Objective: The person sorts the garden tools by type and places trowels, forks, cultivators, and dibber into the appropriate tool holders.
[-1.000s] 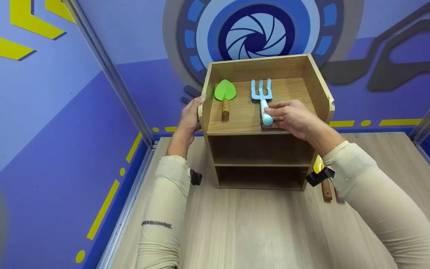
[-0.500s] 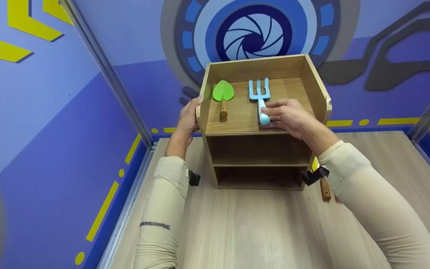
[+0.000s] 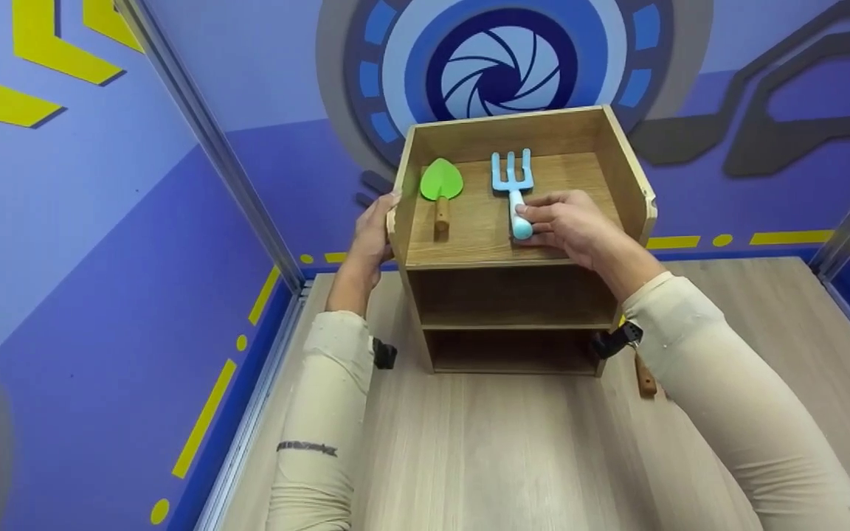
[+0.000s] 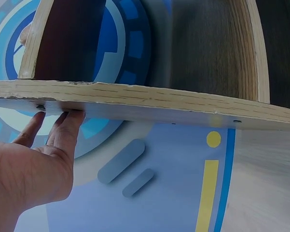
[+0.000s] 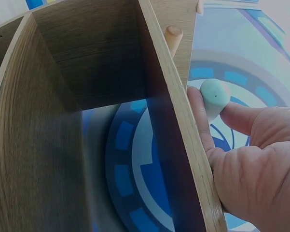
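Observation:
A small wooden shelf unit [image 3: 517, 295] stands at the middle, its top tray holding a green-bladed hand trowel [image 3: 442, 179] with a wooden handle. My right hand [image 3: 569, 225] pinches the pale handle of a light-blue hand fork [image 3: 513, 177] over the top tray, tines pointing to the back. In the right wrist view the fork's rounded handle end [image 5: 215, 92] sits between thumb and fingers, beside the shelf's front edge. My left hand [image 3: 373, 236] rests at the outer left side of the unit. Its nearly straight fingertips touch that side panel in the left wrist view [image 4: 53, 159].
To the right of the unit, a wooden handle [image 3: 645, 377] lies on the wood-look floor [image 3: 499, 450], partly hidden by my right sleeve. A bit of yellow shows above it. Patterned blue and purple walls [image 3: 270, 184] close in the back and sides.
The hand fork and my right hand have shifted slightly toward the back of the top tray. My left hand stays at the side panel. The view has moved a little.

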The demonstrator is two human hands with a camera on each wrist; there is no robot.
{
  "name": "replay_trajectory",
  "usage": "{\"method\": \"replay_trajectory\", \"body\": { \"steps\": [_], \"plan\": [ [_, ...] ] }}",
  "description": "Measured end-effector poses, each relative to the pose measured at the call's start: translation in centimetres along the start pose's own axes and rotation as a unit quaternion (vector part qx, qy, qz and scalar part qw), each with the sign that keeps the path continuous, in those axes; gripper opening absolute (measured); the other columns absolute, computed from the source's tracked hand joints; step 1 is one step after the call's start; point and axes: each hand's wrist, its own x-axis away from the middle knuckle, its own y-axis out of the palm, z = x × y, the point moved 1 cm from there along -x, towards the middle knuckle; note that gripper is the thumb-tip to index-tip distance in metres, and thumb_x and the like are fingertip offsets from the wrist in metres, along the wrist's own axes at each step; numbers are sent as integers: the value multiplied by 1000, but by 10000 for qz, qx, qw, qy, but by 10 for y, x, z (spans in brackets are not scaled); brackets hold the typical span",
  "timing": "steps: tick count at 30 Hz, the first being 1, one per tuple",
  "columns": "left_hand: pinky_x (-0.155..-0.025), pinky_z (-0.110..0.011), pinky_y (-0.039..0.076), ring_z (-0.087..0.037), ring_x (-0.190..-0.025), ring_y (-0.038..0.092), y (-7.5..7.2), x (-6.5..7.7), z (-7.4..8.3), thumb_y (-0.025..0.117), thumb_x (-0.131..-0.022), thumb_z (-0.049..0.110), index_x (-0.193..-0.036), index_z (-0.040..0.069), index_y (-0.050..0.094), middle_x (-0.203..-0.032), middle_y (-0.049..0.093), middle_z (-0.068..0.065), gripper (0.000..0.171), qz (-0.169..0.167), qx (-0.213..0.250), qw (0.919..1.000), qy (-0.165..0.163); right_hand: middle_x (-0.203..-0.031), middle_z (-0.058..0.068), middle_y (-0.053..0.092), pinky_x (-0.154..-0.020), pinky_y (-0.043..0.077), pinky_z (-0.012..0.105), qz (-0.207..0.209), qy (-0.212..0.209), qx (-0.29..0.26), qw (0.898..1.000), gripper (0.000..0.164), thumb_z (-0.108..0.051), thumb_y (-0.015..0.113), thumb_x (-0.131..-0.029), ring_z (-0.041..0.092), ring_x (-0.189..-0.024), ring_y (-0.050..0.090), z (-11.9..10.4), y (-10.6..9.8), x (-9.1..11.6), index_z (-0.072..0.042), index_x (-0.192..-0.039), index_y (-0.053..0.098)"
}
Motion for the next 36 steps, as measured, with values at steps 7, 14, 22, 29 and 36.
{"method": "replay_trajectory", "body": {
  "steps": [7, 14, 22, 29, 36],
  "plan": [
    [-90, -33, 56, -19, -110, 64, 1, 1, -1, 53, -103, 51, -149, 19, 61, -134, 65, -12, 56, 9, 74, 9999, 91, -122, 15, 56, -80, 65, 27, 287, -276, 86, 9992, 53, -14, 64, -106, 12, -85, 70, 3, 4, -5, 14, -148, 46],
    [-91, -34, 55, -20, -111, 65, -1, 2, -1, 53, -102, 53, -148, 18, 60, -134, 65, -14, 59, 34, 40, 9999, 105, -119, 11, 56, -76, 64, 25, 450, -337, 260, 9981, 52, -18, 65, -106, 10, -85, 68, 4, 7, -5, 12, -147, 49],
    [-90, -34, 55, -20, -110, 65, -1, 1, -2, 54, -101, 53, -148, 20, 61, -133, 65, -13, 58, 73, -21, 9999, 104, -105, 5, 59, -74, 64, 23, 543, -544, 298, 9966, 47, -17, 65, -106, 8, -76, 65, 6, 8, -4, 11, -142, 52],
    [-87, -32, 56, -18, -105, 65, 0, 0, -3, 53, -100, 54, -146, 17, 61, -125, 66, -11, 59, 92, 25, 9999, 121, -102, 4, 61, -74, 64, 25, 590, -643, 222, 9959, 47, -16, 66, -106, 9, -71, 68, 8, 8, -4, 12, -142, 54],
    [-90, -34, 53, -21, -112, 62, 1, 1, -2, 52, -101, 53, -148, 20, 61, -133, 63, -11, 59, 203, -176, 9996, 124, -103, 5, 61, -70, 64, 25, 633, -672, 161, 9956, 49, -18, 66, -106, 10, -73, 70, 9, 7, -2, 11, -142, 53]
  ]
}}
